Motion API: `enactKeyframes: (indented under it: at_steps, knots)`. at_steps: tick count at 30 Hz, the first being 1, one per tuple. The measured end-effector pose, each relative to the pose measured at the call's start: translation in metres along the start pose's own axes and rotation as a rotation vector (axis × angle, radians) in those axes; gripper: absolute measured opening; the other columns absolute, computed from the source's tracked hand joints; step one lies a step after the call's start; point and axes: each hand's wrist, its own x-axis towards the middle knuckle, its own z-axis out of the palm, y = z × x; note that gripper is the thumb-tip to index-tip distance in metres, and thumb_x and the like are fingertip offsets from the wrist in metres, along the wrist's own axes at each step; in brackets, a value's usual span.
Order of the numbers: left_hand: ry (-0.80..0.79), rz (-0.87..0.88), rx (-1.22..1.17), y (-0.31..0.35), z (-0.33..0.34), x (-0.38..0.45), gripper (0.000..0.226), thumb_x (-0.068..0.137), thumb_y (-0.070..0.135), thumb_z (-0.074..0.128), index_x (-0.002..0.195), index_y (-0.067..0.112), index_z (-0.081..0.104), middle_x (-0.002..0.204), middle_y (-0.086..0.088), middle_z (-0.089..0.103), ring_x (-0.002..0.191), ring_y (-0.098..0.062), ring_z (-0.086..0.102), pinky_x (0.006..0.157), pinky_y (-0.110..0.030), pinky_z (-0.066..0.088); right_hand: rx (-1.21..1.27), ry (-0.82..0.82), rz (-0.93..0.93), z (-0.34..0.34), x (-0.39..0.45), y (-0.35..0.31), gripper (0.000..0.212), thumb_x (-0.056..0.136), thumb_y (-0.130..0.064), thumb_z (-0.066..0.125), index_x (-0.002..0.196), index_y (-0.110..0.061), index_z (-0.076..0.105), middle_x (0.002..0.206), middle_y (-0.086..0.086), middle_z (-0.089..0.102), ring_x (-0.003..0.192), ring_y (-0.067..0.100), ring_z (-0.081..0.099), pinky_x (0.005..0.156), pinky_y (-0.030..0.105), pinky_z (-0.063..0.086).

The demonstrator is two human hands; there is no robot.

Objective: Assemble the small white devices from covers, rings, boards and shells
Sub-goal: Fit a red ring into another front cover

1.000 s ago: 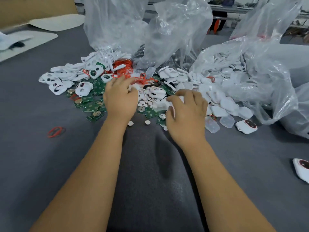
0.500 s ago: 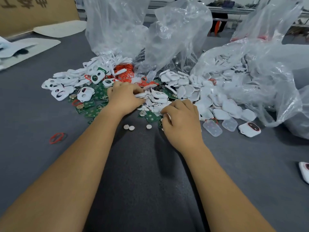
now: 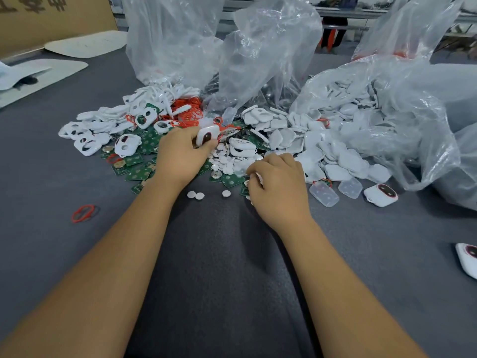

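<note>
Held cover: white cover (image 3: 206,135) w/ dark oval window, tilted, above the parts heap, approx. 12 o'clock of frame centre.
L hand: left hand (image 3: 180,156) grips the cover, fingers curled round its lower end; wrist over green boards.
R hand: right hand (image 3: 280,187) at 4 o'clock of L hand, fingers curled down into the heap's near edge; pinches sth small & white, item not identifiable.
Discs: small white discs (image 3: 224,161) piled between the hands; three loose ones (image 3: 199,195) on the mat just at 6 o'clock of the pile.
Boards: green circuit boards (image 3: 138,174) spread at 9 o'clock of L hand, some under white covers.
Covers, loose: two-hole white covers (image 3: 127,144) at 10 o'clock of L hand.
Rings: red rings (image 3: 189,113) heaped at 12 o'clock; one stray ring (image 3: 83,213) on mat at 8 o'clock, well apart.
Shells: white shells (image 3: 343,164) at 2 o'clock of R hand, spilling from clear bag (image 3: 387,99).
Clear caps: two translucent pcs (image 3: 324,193) at 3 o'clock of R hand.
Done units: assembled device (image 3: 380,195) beyond the caps; another (image 3: 468,259) at frame's R edge, cut off.
Surface: grey mat (image 3: 219,267).
</note>
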Motion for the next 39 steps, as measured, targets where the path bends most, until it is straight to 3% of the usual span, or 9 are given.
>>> enactKeyframes:
  at_steps: [2, 4, 6, 11, 17, 20, 23, 31, 39]
  knots:
    - [0.034, -0.028, 0.186, -0.001, 0.002, 0.003, 0.027, 0.092, 0.041, 0.059, 0.073, 0.023, 0.059, 0.074, 0.0, 0.059, 0.074, -0.02, 0.05, 0.07, -0.036, 0.036, -0.002, 0.0, 0.01, 0.001, 0.0, 0.0, 0.024, 0.089, -0.017, 0.05, 0.101, -0.015, 0.071, 0.097, 0.003, 0.062, 0.102, 0.026, 0.046, 0.088, 0.034, 0.031]
    - [0.088, -0.051, 0.405, -0.001, 0.004, 0.008, 0.038, 0.092, 0.045, 0.056, 0.121, 0.02, 0.059, 0.121, -0.005, 0.057, 0.114, -0.029, 0.045, 0.093, -0.043, 0.036, -0.003, -0.003, 0.014, 0.002, 0.001, 0.0, 0.024, 0.09, -0.017, 0.05, 0.102, -0.015, 0.071, 0.097, 0.003, 0.062, 0.102, 0.027, 0.046, 0.088, 0.035, 0.031]
    - [0.103, 0.06, 0.377, 0.004, 0.007, 0.012, 0.049, 0.092, 0.039, 0.058, 0.138, 0.027, 0.048, 0.141, 0.001, 0.047, 0.129, -0.03, 0.033, 0.102, -0.044, 0.028, -0.007, -0.01, 0.012, 0.003, 0.001, 0.0, 0.025, 0.09, -0.018, 0.05, 0.103, -0.015, 0.071, 0.097, 0.003, 0.061, 0.102, 0.027, 0.046, 0.088, 0.035, 0.031]
    - [-0.239, 0.184, 0.273, 0.017, 0.026, 0.01, 0.036, 0.088, 0.038, 0.065, 0.124, 0.036, 0.062, 0.128, 0.013, 0.06, 0.13, -0.014, 0.038, 0.099, -0.032, 0.013, -0.024, -0.016, 0.018, 0.004, 0.002, 0.001, 0.025, 0.091, -0.02, 0.049, 0.102, -0.017, 0.07, 0.097, 0.002, 0.06, 0.101, 0.026, 0.044, 0.086, 0.034, 0.03]
    - [-0.082, 0.135, 0.019, 0.02, 0.024, 0.004, 0.028, 0.069, 0.021, 0.084, 0.096, 0.023, 0.076, 0.095, 0.016, 0.063, 0.107, -0.02, 0.061, 0.102, -0.05, 0.041, -0.151, 0.011, 0.182, 0.006, 0.003, 0.005, 0.032, 0.09, -0.028, 0.043, 0.094, -0.014, 0.071, 0.096, 0.002, 0.056, 0.099, 0.025, 0.04, 0.086, 0.035, 0.027]
    - [-0.046, 0.146, -0.075, 0.021, 0.022, 0.001, 0.013, 0.071, 0.018, 0.083, 0.082, 0.018, 0.075, 0.09, 0.009, 0.069, 0.094, -0.011, 0.064, 0.093, -0.034, 0.05, -0.197, 0.049, 0.245, 0.006, 0.004, 0.007, 0.031, 0.089, -0.028, 0.043, 0.088, -0.011, 0.069, 0.093, 0.004, 0.055, 0.099, 0.027, 0.04, 0.085, 0.037, 0.026]
    - [0.049, 0.079, -0.147, 0.022, 0.017, -0.001, 0.015, 0.079, 0.028, 0.077, 0.071, 0.027, 0.064, 0.074, 0.018, 0.063, 0.073, 0.011, 0.055, 0.068, -0.008, 0.04, -0.195, 0.063, 0.241, 0.007, 0.003, 0.008, 0.028, 0.089, -0.027, 0.045, 0.091, -0.012, 0.069, 0.095, 0.005, 0.056, 0.099, 0.027, 0.04, 0.083, 0.036, 0.024]
    - [0.379, -0.469, -0.764, 0.016, 0.005, -0.005, 0.022, 0.096, 0.016, 0.052, 0.074, 0.014, 0.057, 0.083, -0.002, 0.069, 0.072, -0.011, 0.064, 0.066, -0.021, 0.053, -0.085, 0.056, 0.1, 0.005, 0.003, 0.004, 0.025, 0.09, -0.024, 0.05, 0.103, -0.015, 0.068, 0.105, 0.003, 0.058, 0.106, 0.026, 0.042, 0.088, 0.034, 0.028]
    - [0.357, -0.435, -0.668, 0.013, 0.015, -0.009, 0.037, 0.093, 0.021, 0.057, 0.077, -0.012, 0.054, 0.069, -0.012, 0.047, 0.062, -0.016, 0.042, 0.057, -0.027, 0.039, 0.091, 0.063, -0.026, 0.017, 0.057, -0.024, 0.031, 0.092, -0.018, 0.05, 0.119, -0.013, 0.065, 0.117, 0.008, 0.059, 0.111, 0.028, 0.047, 0.093, 0.035, 0.034]
